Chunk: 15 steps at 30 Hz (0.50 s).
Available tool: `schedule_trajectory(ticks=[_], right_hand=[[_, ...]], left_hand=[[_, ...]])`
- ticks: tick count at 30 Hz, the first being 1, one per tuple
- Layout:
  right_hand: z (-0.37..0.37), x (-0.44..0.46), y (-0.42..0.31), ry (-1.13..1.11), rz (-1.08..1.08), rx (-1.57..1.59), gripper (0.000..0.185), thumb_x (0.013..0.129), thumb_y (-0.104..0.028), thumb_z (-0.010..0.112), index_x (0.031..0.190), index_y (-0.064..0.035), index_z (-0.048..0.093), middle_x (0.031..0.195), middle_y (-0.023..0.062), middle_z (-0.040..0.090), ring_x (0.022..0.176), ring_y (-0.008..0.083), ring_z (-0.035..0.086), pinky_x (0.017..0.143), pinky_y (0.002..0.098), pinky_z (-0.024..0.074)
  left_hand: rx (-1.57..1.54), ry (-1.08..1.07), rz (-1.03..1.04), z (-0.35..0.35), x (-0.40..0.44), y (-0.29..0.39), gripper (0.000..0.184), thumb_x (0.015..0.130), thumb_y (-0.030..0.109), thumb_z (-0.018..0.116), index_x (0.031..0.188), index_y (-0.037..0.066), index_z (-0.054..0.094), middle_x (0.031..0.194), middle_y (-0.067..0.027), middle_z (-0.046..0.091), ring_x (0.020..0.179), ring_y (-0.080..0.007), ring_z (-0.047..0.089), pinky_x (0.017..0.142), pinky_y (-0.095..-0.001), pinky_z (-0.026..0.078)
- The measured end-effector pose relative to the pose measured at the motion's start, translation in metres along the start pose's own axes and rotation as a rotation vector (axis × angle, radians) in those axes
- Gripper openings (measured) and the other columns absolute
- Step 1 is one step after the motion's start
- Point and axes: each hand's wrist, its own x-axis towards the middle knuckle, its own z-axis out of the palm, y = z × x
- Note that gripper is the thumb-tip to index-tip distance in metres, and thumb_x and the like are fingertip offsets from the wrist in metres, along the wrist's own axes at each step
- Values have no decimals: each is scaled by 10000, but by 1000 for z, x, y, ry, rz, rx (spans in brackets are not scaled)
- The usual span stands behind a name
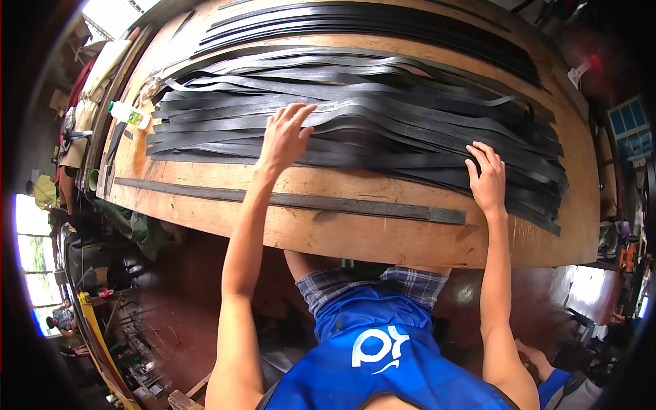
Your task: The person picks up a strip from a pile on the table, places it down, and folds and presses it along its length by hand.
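A broad pile of long, flat black strips (383, 113), leather-like, lies lengthwise across the wooden table (342, 236). My left hand (281, 140) is over the near middle of the pile, fingers stretched forward and thumb apart. Farther right, my right hand (489, 183) rests at the pile's near edge, its fingers spread on or just above the strips. I see nothing gripped in either hand. One separate black strip (307, 201) lies along the near side of the table, between the pile and my body; my left forearm passes over it.
Beyond the pile lies a second, neater row of black strips (383, 22). A white bottle with a green cap (131, 115) is at the table's left side. A yellow beam (102, 345) stands lower left. Part of another person's blue sleeve (552, 384) shows lower right.
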Motion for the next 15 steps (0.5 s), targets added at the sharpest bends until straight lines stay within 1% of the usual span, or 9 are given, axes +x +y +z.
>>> schedule_trajectory(ticks=[1,2,3,5,6,7,9,10,15], right_hand=[[1,-1,-2,19,-14,-4,293,977,-148,712,1265,-109,746,1373,32,665,1201,268,640,1068,413,457],[1,-2,-4,39,-30,-6,285,977,-143,710,1257,-106,747,1346,30,671,1185,262,646,1063,415,458],[8,5,2,57,-31,10,285,977,-143,710,1257,-106,747,1346,30,671,1185,262,646,1063,415,458],[3,-3,-2,59,-25,-5,280,980,-145,707,1254,-104,747,1337,29,671,1180,256,645,1057,412,460],[2,-3,-1,65,-25,-16,277,984,-150,705,1254,-107,749,1346,25,670,1189,248,640,1058,408,457],[4,-3,1,67,-23,-15,275,991,-154,702,1258,-111,752,1363,18,667,1201,236,634,1067,405,447],[8,-6,2,98,-26,-10,269,1000,-158,697,1259,-112,754,1384,11,663,1209,232,630,1078,406,436],[11,-8,4,87,-10,2,272,1014,-163,684,1274,-117,749,1408,11,655,1231,236,619,1095,409,426],[19,-14,6,125,-14,-15,281,1044,-175,635,1298,-111,738,1437,28,650,1274,258,605,1136,418,412]], left_hand=[[12,-2,5,-3,0,-7,504,968,191,762,1457,170,638,1411,-96,668,1324,-310,591,1127,-478,458],[5,5,25,-1,-1,-17,495,956,184,774,1436,166,655,1293,-87,705,1266,-302,608,1095,-470,473],[27,11,32,-1,12,-18,495,956,184,774,1436,166,655,1293,-87,705,1266,-302,608,1095,-470,473],[-57,-103,-6,-5,7,-17,462,952,173,776,1404,162,680,1188,-81,712,1212,-295,617,1071,-467,480],[-74,-82,25,-1,10,-20,430,949,155,775,1372,161,700,1123,-66,707,1165,-291,620,1060,-454,478],[-72,-208,-15,-4,13,-22,383,955,149,763,1336,166,721,1185,-71,689,1213,-297,607,1076,-453,462],[-49,-142,65,-5,11,-21,402,958,149,754,1355,187,707,1285,-76,648,1266,-302,585,1091,-469,438],[-30,-174,71,-5,12,-20,398,959,150,746,1352,184,692,1353,-84,607,1302,-305,566,1101,-488,418],[-22,-286,52,-13,22,-18,348,943,158,745,1281,139,663,1339,-82,611,1300,-308,571,1105,-479,407]])
